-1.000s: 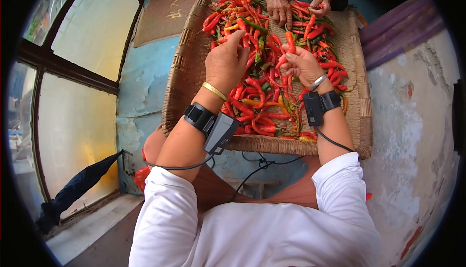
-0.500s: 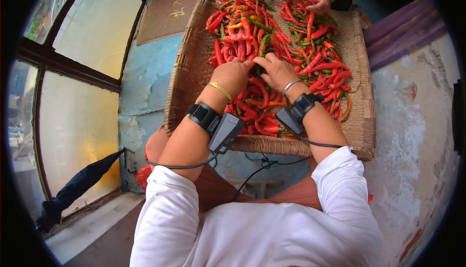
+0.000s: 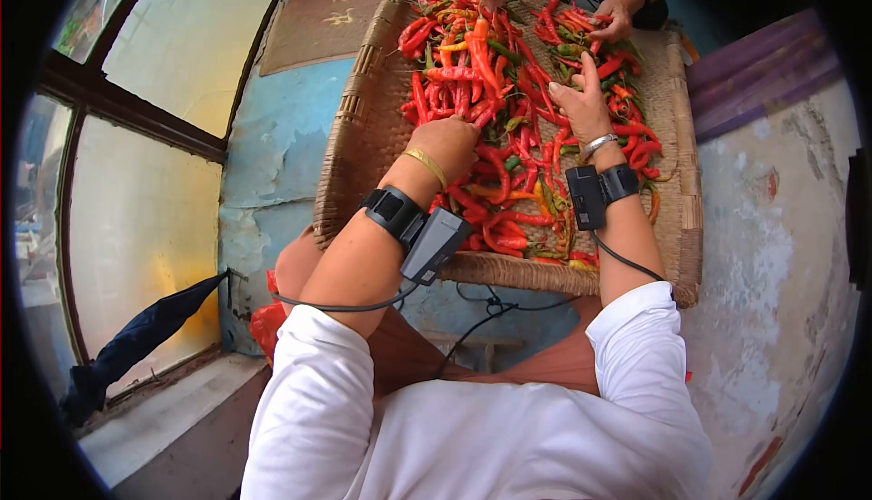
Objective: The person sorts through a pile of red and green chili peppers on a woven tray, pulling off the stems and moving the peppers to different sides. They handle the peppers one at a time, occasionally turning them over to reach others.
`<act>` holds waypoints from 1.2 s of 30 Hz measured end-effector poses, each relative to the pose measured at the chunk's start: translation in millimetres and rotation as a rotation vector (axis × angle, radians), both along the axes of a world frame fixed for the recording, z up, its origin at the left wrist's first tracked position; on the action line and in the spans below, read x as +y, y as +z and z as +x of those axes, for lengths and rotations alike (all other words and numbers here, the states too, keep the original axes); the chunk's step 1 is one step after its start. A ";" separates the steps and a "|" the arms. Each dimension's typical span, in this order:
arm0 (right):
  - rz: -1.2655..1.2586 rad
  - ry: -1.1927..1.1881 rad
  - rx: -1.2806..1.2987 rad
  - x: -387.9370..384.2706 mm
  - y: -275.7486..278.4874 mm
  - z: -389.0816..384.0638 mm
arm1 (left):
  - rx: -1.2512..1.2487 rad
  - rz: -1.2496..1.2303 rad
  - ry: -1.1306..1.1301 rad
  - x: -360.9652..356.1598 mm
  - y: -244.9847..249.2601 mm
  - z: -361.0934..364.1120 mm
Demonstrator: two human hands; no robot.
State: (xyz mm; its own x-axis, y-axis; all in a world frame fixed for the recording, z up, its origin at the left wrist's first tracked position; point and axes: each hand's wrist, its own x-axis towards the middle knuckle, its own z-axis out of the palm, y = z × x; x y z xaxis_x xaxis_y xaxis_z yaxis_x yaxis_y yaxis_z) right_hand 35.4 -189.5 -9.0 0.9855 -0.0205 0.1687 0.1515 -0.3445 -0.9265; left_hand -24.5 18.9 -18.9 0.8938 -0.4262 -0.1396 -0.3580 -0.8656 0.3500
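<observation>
Red chili peppers (image 3: 445, 91), with some green and orange ones among them, lie heaped in a large woven basket tray (image 3: 668, 246). My left hand (image 3: 443, 148) is closed at the left heap, its knuckles up. A red pepper shows at its fingertips, though most of the fingers are hidden. Farther right, my right hand (image 3: 586, 109) hovers over the peppers with the index finger stretched forward and the thumb apart. Nothing shows in its grasp. Wrist straps with dark boxes sit on both my forearms.
Across the tray, another person's hands (image 3: 620, 15) work among the peppers. A window (image 3: 145, 227) with a folded dark umbrella (image 3: 150, 346) stands at the left. Purple cloth (image 3: 754, 73) hangs by the right wall. Black cables (image 3: 490, 314) run below the tray.
My right hand has moved away from my left, to the right and forward, and its fingers have opened. My left hand has shifted slightly. The other person's left-side hand has moved left.
</observation>
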 end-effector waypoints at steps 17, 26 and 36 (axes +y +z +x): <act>-0.591 0.312 -0.296 41.9 -19.0 -29.0 | -0.030 0.000 0.184 -6.3 28.2 2.3; 0.438 0.367 0.252 24.9 17.4 -37.3 | -0.378 -0.307 0.298 -6.9 18.3 1.9; 0.759 0.114 0.194 -20.9 22.4 -10.7 | -0.150 -0.040 0.272 -0.6 15.9 6.3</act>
